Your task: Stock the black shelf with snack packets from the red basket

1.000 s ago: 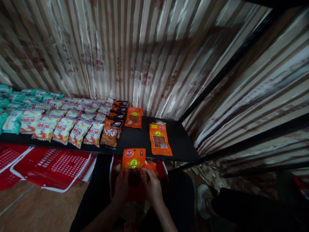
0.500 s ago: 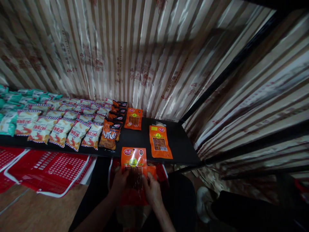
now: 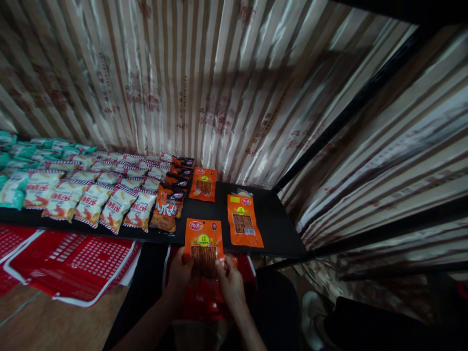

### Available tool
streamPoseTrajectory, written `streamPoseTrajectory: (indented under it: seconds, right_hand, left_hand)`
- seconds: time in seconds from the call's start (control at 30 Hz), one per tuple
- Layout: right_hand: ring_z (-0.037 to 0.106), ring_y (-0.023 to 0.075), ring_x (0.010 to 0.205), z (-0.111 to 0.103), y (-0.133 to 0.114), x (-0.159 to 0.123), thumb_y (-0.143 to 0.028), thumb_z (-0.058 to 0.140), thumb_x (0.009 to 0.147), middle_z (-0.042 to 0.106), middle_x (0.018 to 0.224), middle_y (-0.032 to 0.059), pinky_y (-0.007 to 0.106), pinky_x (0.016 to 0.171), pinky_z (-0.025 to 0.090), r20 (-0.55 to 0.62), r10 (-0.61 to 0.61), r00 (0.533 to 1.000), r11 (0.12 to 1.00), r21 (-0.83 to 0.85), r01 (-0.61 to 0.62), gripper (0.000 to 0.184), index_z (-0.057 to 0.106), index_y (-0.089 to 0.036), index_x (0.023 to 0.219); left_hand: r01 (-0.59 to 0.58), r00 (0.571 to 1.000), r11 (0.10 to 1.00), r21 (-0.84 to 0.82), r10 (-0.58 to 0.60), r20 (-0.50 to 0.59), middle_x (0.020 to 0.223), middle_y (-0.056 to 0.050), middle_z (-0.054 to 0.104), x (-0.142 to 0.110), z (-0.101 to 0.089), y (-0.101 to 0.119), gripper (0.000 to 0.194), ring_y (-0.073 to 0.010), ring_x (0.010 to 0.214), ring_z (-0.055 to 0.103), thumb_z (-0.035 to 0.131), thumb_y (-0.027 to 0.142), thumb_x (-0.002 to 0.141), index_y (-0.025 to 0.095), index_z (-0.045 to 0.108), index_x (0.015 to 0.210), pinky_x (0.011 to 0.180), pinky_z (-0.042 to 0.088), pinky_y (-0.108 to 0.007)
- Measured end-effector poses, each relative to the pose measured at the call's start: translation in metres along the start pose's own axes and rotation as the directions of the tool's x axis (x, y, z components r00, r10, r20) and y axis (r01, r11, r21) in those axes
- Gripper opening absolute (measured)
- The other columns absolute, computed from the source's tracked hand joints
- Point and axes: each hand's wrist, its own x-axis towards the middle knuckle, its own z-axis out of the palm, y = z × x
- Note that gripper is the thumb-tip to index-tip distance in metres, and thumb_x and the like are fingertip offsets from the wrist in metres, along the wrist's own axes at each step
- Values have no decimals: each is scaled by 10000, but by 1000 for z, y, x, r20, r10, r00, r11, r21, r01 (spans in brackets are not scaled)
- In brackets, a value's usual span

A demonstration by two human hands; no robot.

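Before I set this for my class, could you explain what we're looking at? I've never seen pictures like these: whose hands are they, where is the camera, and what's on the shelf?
There is no machine here. The camera sits on a person's head, looking forward and down, so every picture shows that person's own view. The left hand and right hand are bare, and together they hold an orange pouch by its sides, near the front edge of a black shelf. On the shelf, from left to right, lie teal bags, cream bags, brown-and-orange bags and two more orange pouches. Red baskets are below, and striped cloth hangs behind.
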Motion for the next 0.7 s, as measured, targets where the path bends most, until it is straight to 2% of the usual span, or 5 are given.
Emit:
streamPoseTrajectory:
  seconds: [0.13, 0.27, 0.37, 0.47, 0.7]
  right_hand:
    - [627, 178, 934, 0, -1, 2, -405, 492, 798, 659, 1040, 69, 263, 787, 501, 57, 70, 996, 982, 172, -79, 438, 505, -166, 1166]
    - [588, 191, 1037, 1, 2, 7, -349, 505, 786, 612, 1153, 88, 314, 877, 469, -4, 82, 997, 986, 145, -80, 540, 404, -169, 1285]
    - [562, 200, 1083, 1, 2, 15, -326, 505, 776, 591, 1193, 87, 329, 903, 454, -54, 62, 997, 996, 65, -58, 502, 457, -183, 1254]
    - [585, 192, 1045, 1, -3, 24, -300, 502, 773, 628, 1139, 66, 316, 899, 456, -33, 20, 999, 1000, 10, -20, 400, 552, -197, 1156]
    - [574, 190, 1062, 8, -5, 45, -255, 460, 789, 613, 1162, 82, 324, 927, 438, -29, -40, 999, 998, -44, 38, 395, 555, -171, 1163]
  left_hand:
    - [3, 1000, 984, -176, 2, 26, 901, -86, 668, 10, 4, 0, 382, -226, 821, 631, 543, 287, 626, 142, 525, 978, 709, 509, -327]
    - [77, 994, 958, -276, -53, 93, 904, -89, 646, 17, 10, 4, 513, -205, 697, 637, 559, 297, 641, 141, 429, 1112, 569, 519, -309]
    - [103, 991, 965, -240, -78, 112, 913, -94, 638, 21, 13, 10, 557, -182, 649, 630, 538, 275, 668, 131, 381, 1183, 559, 517, -300]
    - [83, 991, 983, -163, -64, 117, 959, -113, 637, 25, 14, 15, 584, -180, 693, 637, 496, 237, 705, 111, 329, 1250, 630, 518, -303]
    - [-10, 999, 995, 95, 5, 46, 1275, -132, 501, 41, 15, 22, 538, -197, 1151, 492, 446, 194, 739, 92, 381, 1263, 972, 377, -285]
